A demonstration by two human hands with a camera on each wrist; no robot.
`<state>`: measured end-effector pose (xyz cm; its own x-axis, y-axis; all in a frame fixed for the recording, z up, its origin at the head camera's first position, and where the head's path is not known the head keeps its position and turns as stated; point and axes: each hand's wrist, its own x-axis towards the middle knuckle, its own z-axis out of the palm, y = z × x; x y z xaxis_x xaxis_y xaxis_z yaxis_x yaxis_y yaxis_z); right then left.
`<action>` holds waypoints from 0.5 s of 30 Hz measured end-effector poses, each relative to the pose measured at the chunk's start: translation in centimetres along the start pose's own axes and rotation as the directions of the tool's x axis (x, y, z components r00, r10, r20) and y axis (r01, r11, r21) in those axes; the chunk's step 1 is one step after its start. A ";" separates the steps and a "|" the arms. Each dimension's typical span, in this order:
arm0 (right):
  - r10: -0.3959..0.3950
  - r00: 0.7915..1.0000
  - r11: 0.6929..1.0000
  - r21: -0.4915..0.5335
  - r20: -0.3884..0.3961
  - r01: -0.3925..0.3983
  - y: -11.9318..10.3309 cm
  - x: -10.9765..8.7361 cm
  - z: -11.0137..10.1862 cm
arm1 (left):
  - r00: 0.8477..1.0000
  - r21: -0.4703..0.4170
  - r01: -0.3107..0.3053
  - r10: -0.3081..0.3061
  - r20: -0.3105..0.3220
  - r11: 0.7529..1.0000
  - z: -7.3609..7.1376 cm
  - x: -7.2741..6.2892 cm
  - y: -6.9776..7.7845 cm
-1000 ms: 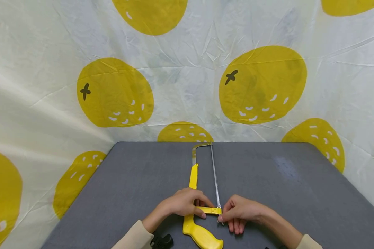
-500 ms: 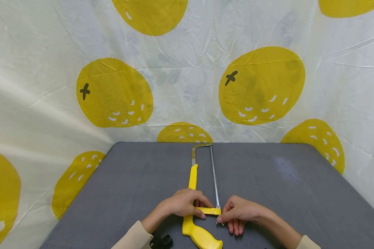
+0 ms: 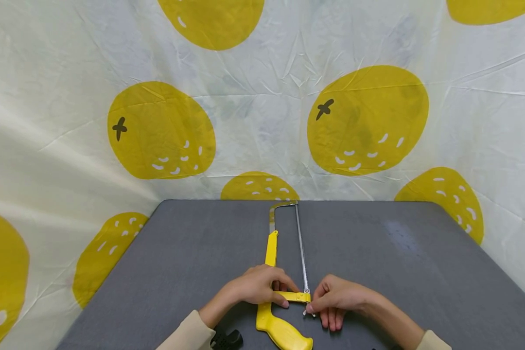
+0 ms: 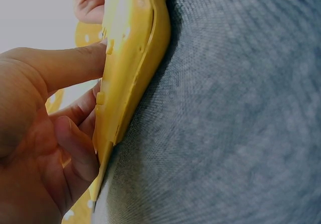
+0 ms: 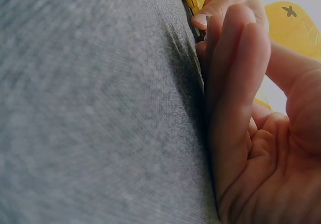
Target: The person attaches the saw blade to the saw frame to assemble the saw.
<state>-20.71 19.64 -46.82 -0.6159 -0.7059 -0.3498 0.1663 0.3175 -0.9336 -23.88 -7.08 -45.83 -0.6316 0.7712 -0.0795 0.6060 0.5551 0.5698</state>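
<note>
A hacksaw (image 3: 284, 331) with a yellow handle lies flat on the grey table, its silver blade (image 3: 301, 248) to the right and its far end near the back edge. My left hand (image 3: 258, 285) grips the yellow frame just ahead of the handle, with the thumb by the short crosspiece (image 3: 295, 296). In the left wrist view the thumb and fingers press along the yellow frame (image 4: 133, 58). At the blade's near end my right hand (image 3: 340, 295) pinches a small wing nut (image 3: 305, 313) between thumb and index finger. Its other fingers hang down to the cloth.
The grey table (image 3: 389, 262) stretches away to a white cloth backdrop (image 3: 262, 126) printed with yellow fruit. A black object (image 3: 227, 339) shows beside the left wrist at the near edge.
The wing nut's ends show at a slightly different angle under the right fingertips. The left hand and the hacksaw stay in place.
</note>
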 end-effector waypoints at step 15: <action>-0.011 1.000 1.000 0.002 0.009 0.011 0.1 0.1 -0.2 | 1.000 0.009 -0.015 0.015 0.000 1.000 0.1 0.0 -0.1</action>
<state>-20.87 19.73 -46.96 -0.6104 -0.7152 -0.3404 0.1609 0.3089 -0.9374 -23.93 -7.10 -45.96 -0.6228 0.7792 -0.0707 0.6198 0.5465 0.5632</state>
